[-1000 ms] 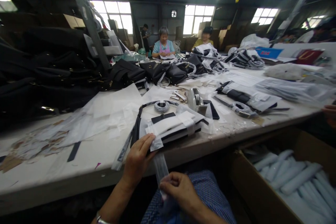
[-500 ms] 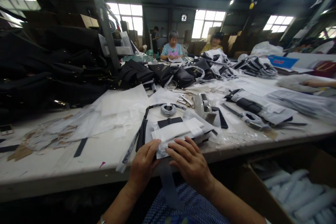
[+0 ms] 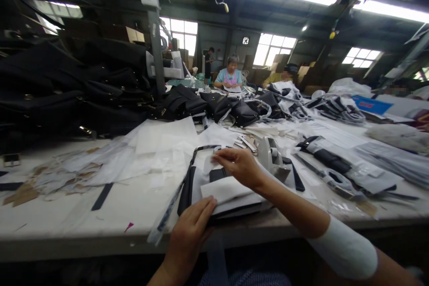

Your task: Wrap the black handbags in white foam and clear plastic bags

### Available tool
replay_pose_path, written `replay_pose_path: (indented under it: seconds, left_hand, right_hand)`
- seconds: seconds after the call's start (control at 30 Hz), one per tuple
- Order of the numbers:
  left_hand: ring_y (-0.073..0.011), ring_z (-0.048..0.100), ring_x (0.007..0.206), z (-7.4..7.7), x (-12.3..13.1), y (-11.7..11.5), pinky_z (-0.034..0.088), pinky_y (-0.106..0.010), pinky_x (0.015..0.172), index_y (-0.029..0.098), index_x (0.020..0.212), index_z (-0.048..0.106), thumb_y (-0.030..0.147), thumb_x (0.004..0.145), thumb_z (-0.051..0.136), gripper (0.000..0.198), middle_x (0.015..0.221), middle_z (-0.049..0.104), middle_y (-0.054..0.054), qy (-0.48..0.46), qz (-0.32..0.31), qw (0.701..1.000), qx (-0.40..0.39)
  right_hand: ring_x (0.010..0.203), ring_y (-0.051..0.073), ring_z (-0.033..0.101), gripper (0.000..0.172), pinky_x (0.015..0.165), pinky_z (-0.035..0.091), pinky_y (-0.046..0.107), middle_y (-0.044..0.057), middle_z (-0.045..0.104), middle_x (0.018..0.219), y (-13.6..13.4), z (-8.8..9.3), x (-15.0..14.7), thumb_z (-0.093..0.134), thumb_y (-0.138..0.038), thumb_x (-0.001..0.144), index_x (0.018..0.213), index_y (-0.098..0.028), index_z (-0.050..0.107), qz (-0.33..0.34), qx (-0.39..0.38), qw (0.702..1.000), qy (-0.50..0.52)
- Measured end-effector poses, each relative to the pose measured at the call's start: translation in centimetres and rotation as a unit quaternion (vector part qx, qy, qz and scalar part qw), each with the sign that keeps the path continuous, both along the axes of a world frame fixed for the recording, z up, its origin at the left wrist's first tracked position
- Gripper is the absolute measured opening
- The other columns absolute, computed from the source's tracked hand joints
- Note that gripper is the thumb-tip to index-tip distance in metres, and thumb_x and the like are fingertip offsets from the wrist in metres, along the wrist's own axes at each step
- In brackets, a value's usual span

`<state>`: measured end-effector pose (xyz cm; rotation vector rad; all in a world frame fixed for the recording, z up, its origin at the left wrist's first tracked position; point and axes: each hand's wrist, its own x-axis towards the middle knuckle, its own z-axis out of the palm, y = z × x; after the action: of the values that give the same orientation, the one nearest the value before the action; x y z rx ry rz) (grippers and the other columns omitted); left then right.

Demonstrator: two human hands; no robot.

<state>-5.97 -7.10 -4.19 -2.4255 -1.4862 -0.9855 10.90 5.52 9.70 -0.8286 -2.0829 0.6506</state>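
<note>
A black handbag (image 3: 186, 194) lies at the table's near edge, partly covered by a folded white sheet (image 3: 226, 190). At the sheet's near left corner is my left hand (image 3: 191, 225), its fingers together and pressing on the sheet; the thumb is mostly hidden. Over the bag's far side reaches my right hand (image 3: 239, 167), fingertips pinched on a greyish plastic-wrapped strap coil (image 3: 209, 163), which is blurred and partly covered. The bag's long wrapped strap (image 3: 167, 208) hangs down to the left. A tape dispenser (image 3: 270, 156) stands just right of my right hand.
Loose white sheets (image 3: 164, 143) and scraps (image 3: 73, 167) spread to the left. Black bags (image 3: 60, 85) are heaped behind them. Another wrapped bag (image 3: 338, 161) lies at right. A person (image 3: 230, 75) sits across the table. A metal post (image 3: 156, 49) rises at left.
My right hand has gone from the bag's near edge to its far side, onto the strap coil. My left hand stays at the near edge. The view has tilted up slightly.
</note>
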Motion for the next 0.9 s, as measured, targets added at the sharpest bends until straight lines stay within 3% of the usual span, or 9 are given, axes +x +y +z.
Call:
replay_pose_path:
  seconds: [0.27,0.43,0.53,0.67,0.8,0.9]
  left_hand:
    - [-0.0188,0.061,0.119,-0.1,0.1,0.2,0.053,-0.032,0.099,0.022,0.141,0.046,-0.004,0.073,0.044,0.072,0.133,0.063,-0.002,0.008,0.003,1.000,0.028]
    - [-0.0159,0.061,0.118,-0.3,0.3,0.4,0.050,-0.026,0.101,0.022,0.136,0.051,-0.003,0.073,0.043,0.069,0.130,0.065,-0.001,-0.017,0.003,0.998,0.060]
    - [-0.0150,0.061,0.117,-0.7,0.3,0.7,0.048,-0.024,0.102,0.021,0.134,0.053,0.000,0.076,0.045,0.063,0.129,0.066,-0.002,-0.027,-0.003,0.997,0.074]
    - [-0.0144,0.061,0.117,-0.7,0.3,0.7,0.048,-0.024,0.102,0.021,0.134,0.053,0.001,0.076,0.046,0.062,0.129,0.066,-0.001,-0.031,-0.003,0.997,0.072]
    - [-0.0150,0.062,0.115,-0.3,0.5,0.5,0.050,-0.026,0.100,0.023,0.134,0.054,0.000,0.078,0.044,0.061,0.128,0.066,0.000,-0.029,0.011,0.998,0.062]
    - [-0.0161,0.064,0.112,0.0,0.5,0.5,0.053,-0.027,0.097,0.023,0.133,0.054,0.001,0.083,0.042,0.056,0.125,0.068,-0.001,-0.018,0.014,0.998,0.063]
  right_hand:
    - [0.069,0.016,0.069,0.025,0.067,0.053,0.025,0.006,0.076,0.076,7.9,1.9,-2.9,0.064,-0.036,0.083,0.080,-0.014,0.076,0.058,-0.131,0.990,-0.009]
    - [0.058,0.013,0.065,0.030,0.055,0.049,0.022,0.007,0.074,0.069,11.6,2.3,-3.8,0.066,-0.041,0.080,0.074,-0.013,0.075,0.038,-0.136,0.990,-0.012]
    - [0.057,0.012,0.063,0.033,0.053,0.048,0.021,0.007,0.074,0.069,12.5,2.9,-4.2,0.067,-0.044,0.079,0.074,-0.012,0.075,0.025,-0.136,0.990,-0.002]
    - [0.063,0.014,0.067,0.033,0.060,0.051,0.023,0.007,0.075,0.072,10.1,4.1,-3.8,0.066,-0.044,0.082,0.078,-0.013,0.075,0.041,-0.140,0.989,0.007]
    - [0.075,0.016,0.071,0.022,0.071,0.054,0.024,0.005,0.077,0.081,3.2,4.6,-2.1,0.066,-0.036,0.087,0.087,-0.016,0.077,0.080,-0.093,0.992,-0.011]
    - [0.074,0.013,0.071,0.012,0.071,0.052,0.019,0.002,0.077,0.083,-2.5,3.0,-0.4,0.066,-0.025,0.089,0.091,-0.020,0.077,0.084,-0.004,0.994,-0.065]
